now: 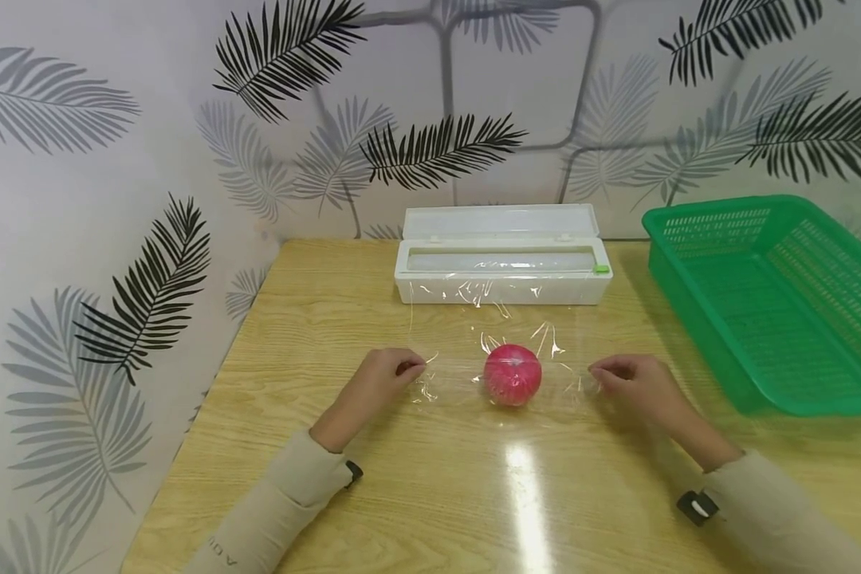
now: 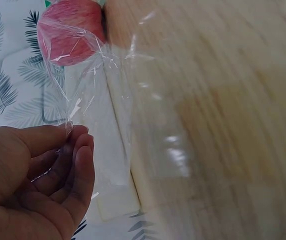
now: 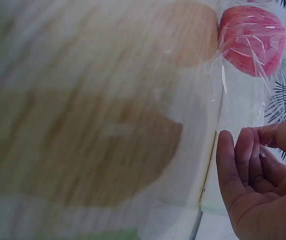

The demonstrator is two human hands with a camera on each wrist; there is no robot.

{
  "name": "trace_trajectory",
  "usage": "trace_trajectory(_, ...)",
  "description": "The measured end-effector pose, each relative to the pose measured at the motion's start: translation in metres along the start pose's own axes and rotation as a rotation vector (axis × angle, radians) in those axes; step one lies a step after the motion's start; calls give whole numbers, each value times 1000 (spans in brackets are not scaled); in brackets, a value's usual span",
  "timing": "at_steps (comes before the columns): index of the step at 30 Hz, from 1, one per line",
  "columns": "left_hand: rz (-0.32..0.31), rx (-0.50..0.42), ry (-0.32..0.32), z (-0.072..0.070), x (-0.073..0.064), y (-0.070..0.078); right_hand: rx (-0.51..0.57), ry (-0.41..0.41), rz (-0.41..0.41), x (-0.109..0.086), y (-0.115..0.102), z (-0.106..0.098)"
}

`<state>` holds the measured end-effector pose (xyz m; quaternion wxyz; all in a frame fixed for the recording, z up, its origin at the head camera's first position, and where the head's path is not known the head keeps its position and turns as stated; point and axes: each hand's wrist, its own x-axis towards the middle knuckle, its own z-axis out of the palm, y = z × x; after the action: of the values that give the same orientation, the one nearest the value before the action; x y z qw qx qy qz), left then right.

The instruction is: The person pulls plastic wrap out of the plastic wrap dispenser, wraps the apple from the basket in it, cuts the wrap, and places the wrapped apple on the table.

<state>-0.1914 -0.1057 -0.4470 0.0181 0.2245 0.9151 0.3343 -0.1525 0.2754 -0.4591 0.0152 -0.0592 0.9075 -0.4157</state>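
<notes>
A red apple [image 1: 513, 375] rests on the wooden table, with a sheet of clear plastic wrap [image 1: 561, 375] draped over it. The wrap stretches back to a white wrap dispenser box [image 1: 502, 289], whose lid stands raised. On the apple's left, my left hand [image 1: 382, 388] pinches one edge of the wrap between thumb and fingertips. My right hand [image 1: 649, 391] pinches the opposite edge. Both wrist views show the apple [image 2: 72, 32] under creased film, and the left thumb and index finger meet on a gathered bit of it.
A green plastic basket [image 1: 735, 351] stands at the right of the table. Behind the dispenser rises a wall [image 1: 395, 72] with a leaf pattern, which also runs along the left side. A small green slider [image 1: 601, 269] sits at the box's right end.
</notes>
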Motion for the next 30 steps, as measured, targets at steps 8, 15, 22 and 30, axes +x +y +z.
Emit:
trace_trajectory(8, -24, 22, -27, 3, -2, 0, -47, -10, -33, 2, 2, 10)
trace_trajectory(15, -5, 18, -49, 1, -2, 1, 3, -36, -7, 2, 1, 12)
trace_trajectory(22, 26, 28, -35, -2, -4, 0, 174, -85, 19, 0, 3, 8)
trace_trajectory(30, 35, 7, 15, -4, -6, 1, 266, -77, 97, -5, -5, 6)
